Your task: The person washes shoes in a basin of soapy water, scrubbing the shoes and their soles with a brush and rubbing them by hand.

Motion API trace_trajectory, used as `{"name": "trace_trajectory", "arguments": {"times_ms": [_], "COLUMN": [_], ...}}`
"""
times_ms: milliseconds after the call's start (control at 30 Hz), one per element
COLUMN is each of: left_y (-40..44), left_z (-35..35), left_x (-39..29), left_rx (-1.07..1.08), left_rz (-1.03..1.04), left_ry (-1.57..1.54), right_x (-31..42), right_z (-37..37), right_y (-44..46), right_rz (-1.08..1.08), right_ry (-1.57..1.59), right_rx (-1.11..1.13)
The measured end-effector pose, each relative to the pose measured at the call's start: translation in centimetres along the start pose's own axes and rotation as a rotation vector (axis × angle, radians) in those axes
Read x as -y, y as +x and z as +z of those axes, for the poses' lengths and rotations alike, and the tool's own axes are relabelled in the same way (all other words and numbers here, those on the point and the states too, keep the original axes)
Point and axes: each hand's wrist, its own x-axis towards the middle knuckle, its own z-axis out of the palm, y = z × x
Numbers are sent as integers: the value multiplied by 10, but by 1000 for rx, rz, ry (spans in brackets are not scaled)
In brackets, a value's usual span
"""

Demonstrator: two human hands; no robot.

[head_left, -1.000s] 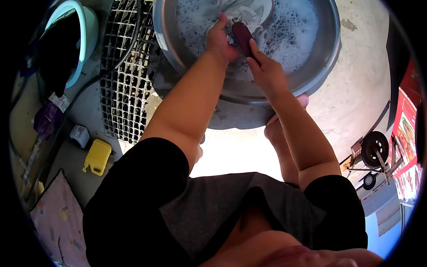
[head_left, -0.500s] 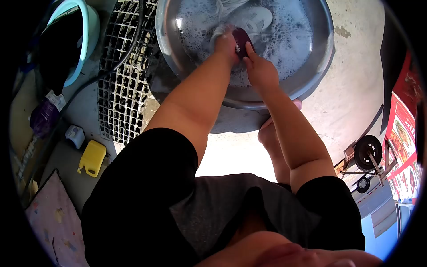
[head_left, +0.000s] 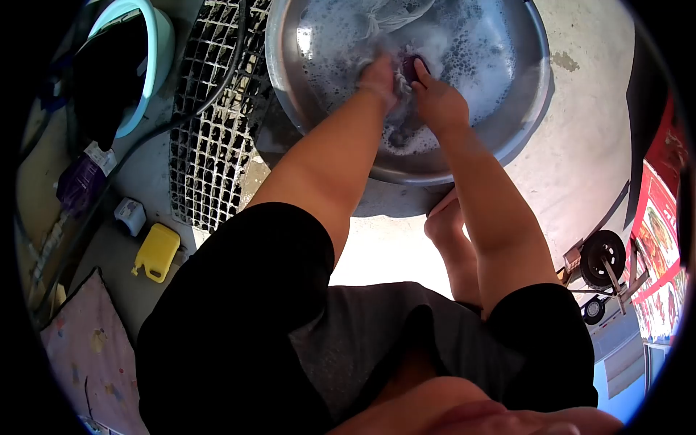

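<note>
A wide metal basin [head_left: 533, 94] holds sudsy, bluish-white water. My right hand [head_left: 441, 104] grips a dark maroon scrub brush [head_left: 414, 68], its index finger stretched along the back. Just to its left, my left hand [head_left: 378, 76] is closed at the water surface on wet white cloth [head_left: 401, 82]; its fingertips are smeared by motion and partly hidden by suds. More white fabric [head_left: 399, 16] floats at the far side of the basin. The brush's underside cannot be seen.
Left of the basin lie a plastic grate [head_left: 210, 159] and a dark hose [head_left: 156, 130]. A light-blue tub [head_left: 161, 61] holds dark cloth. Nearby are a purple bag [head_left: 78, 180], a white container [head_left: 130, 216] and a yellow jug [head_left: 156, 252]. A wheeled frame [head_left: 603, 259] stands at right.
The brush and my right hand have moved slightly down and right, and the brush is tilted lower into the suds. A pale rounded shape in the water is now hidden. The whole view has shifted slightly.
</note>
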Motion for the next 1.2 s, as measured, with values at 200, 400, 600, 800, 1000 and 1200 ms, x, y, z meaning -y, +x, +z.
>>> {"name": "trace_trajectory", "arguments": {"times_ms": [200,400,600,800,1000,1200], "left_y": [-1,27,-2,-9,0,-18], "left_z": [6,-22,5,17,-5,0], "left_x": [-3,6,2,-4,3,15], "left_rx": [-89,-6,123,161,154,23], "left_rz": [47,88,67,19,-12,50], "left_ry": [69,390,-68,-107,-10,432], "right_x": [23,2,-15,2,-29,-10], "right_z": [-2,10,-21,8,-33,-15], "right_y": [36,-16,77,0,78,24], "right_rz": [85,-16,59,69,127,55], "right_ry": [51,60,-100,138,-31,185], "right_rx": [-42,-28,-128,-64,-77,-12]}}
